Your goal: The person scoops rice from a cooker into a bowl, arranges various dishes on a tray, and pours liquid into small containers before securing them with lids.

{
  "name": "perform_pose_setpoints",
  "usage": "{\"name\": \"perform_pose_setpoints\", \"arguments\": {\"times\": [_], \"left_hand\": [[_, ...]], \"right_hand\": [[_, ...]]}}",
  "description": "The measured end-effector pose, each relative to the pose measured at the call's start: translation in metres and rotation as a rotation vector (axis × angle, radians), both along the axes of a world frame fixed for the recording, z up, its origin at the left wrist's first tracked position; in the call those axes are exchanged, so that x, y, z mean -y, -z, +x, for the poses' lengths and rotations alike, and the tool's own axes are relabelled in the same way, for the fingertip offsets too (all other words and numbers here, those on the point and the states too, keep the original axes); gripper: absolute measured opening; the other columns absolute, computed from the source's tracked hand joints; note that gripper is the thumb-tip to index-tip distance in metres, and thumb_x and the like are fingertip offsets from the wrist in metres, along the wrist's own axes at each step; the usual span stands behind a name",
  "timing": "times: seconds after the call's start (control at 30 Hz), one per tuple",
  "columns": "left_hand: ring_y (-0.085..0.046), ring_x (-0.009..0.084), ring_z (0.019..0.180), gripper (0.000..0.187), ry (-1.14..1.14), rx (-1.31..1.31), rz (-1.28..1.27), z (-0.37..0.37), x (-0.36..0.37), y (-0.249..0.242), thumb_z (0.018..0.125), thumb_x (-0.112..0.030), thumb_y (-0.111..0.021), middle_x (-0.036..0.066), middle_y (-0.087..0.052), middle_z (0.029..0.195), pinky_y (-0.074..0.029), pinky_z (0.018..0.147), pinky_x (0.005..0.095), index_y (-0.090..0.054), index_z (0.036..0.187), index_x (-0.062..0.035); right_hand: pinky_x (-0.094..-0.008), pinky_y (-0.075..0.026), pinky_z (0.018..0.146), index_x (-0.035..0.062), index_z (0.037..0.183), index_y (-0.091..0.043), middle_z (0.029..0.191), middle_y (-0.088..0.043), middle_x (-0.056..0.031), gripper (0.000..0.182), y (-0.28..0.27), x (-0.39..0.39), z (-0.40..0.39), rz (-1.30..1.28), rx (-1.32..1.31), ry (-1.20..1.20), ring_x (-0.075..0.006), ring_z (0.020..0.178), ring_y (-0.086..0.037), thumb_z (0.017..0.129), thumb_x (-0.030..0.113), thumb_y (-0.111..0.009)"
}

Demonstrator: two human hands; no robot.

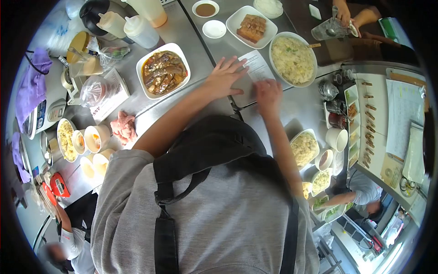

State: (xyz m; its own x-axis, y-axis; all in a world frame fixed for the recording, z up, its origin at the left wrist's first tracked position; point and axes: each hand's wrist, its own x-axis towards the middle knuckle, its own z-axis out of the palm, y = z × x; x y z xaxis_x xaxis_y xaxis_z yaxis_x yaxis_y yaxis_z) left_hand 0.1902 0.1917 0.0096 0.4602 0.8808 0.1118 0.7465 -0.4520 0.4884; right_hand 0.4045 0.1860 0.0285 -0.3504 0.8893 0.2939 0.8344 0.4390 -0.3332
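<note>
My left hand (224, 78) has its fingers spread over the steel counter, fingertips close to the left edge of a printed paper slip (255, 66). My right hand (269, 95) has its fingers curled at the slip's near edge and seems to pinch it. Right of the slip is a white bowl of fried rice (293, 59). Behind it, a square white dish holds browned sliced meat (252, 29). To the left of my left hand stands a square white bowl of eggplant in brown sauce (163, 71).
Two small saucers, one with brown sauce (205, 9) and one white (214, 29), sit at the back. Squeeze bottles (141, 32) and a bagged item (96, 91) are left. Food containers (305, 148) line the right. Co-workers' hands (342, 13) show at the edges.
</note>
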Motion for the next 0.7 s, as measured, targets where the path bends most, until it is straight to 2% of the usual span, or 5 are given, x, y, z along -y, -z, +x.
{"name": "perform_pose_setpoints", "arguments": {"times": [0.2,0.3,0.4,0.47,0.7], "left_hand": [[-0.023,0.0311,0.143,0.078,-0.028,0.057,-0.003,0.002,0.002,-0.006,0.077,-0.04,-0.072,0.006,-0.03,0.153,-0.017,0.115,0.0538,-0.04,0.143,-0.0148],[-0.026,0.0312,0.142,0.071,-0.13,0.282,0.006,0.003,0.001,0.007,0.078,-0.037,-0.07,0.009,-0.035,0.15,-0.017,0.115,0.0527,-0.043,0.141,-0.0169],[-0.028,0.0328,0.14,0.066,-0.11,0.285,0.063,0.0,0.004,0.007,0.078,-0.032,-0.071,0.011,-0.039,0.148,-0.019,0.115,0.0532,-0.048,0.138,-0.0214],[-0.027,0.0332,0.141,0.064,-0.036,0.179,0.094,-0.004,0.006,0.006,0.077,-0.032,-0.073,0.01,-0.037,0.149,-0.019,0.114,0.0539,-0.051,0.136,-0.0234],[-0.023,0.0321,0.142,0.067,0.012,0.109,0.048,-0.006,0.006,0.001,0.074,-0.042,-0.074,0.008,-0.032,0.152,-0.017,0.115,0.055,-0.053,0.134,-0.023]], "right_hand": [[-0.0403,-0.048,0.076,0.0049,0.093,-0.067,0.085,-0.065,-0.0137,0.017,-0.026,0.001,0.006,-0.302,-0.214,0.041,-0.0322,0.081,-0.06,0.091,0.019,-0.058],[-0.0402,-0.05,0.069,0.0025,0.095,-0.067,0.08,-0.067,-0.0135,0.02,-0.026,0.01,-0.014,-0.496,-0.3,0.052,-0.0317,0.072,-0.064,0.091,0.019,-0.058],[-0.0391,-0.051,0.064,0.0009,0.093,-0.067,0.076,-0.068,-0.0138,0.02,-0.011,0.015,-0.017,-0.568,-0.38,0.085,-0.0309,0.068,-0.067,0.089,0.02,-0.061],[-0.0379,-0.051,0.063,0.0015,0.091,-0.068,0.077,-0.068,-0.015,0.019,-0.009,0.016,-0.015,-0.633,-0.476,0.155,-0.0299,0.068,-0.067,0.088,0.019,-0.063],[-0.037,-0.051,0.064,0.004,0.084,-0.068,0.077,-0.065,-0.0126,0.009,-0.008,0.008,-0.01,-0.221,-0.259,0.009,-0.028,0.07,-0.064,0.077,0.01,-0.07]]}}
